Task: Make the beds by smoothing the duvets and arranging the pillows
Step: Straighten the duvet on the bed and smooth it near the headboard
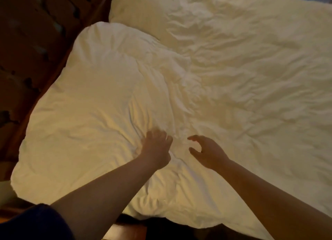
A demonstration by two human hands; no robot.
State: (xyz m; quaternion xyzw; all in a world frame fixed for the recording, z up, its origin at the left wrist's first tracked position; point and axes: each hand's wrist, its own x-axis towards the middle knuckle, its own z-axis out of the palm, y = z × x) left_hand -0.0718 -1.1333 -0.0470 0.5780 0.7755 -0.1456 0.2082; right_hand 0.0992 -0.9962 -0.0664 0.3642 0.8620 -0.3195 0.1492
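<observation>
A large white pillow point(93, 99) lies across the near left of the bed, its cover creased toward the middle. A second white pillow point(143, 11) lies beyond it at the top. The wrinkled white duvet point(251, 81) covers the right side. My left hand point(156, 148) presses down into the near pillow's right part, fingers curled into the fabric and blurred. Just to the right, my right hand point(206, 152) hovers over the seam between pillow and duvet, with fingers and thumb loosely curved and nothing held.
A dark padded headboard point(32, 41) with a wooden edge runs along the left. A strip of dark floor and a wooden piece point(125, 230) show below the bed's near edge.
</observation>
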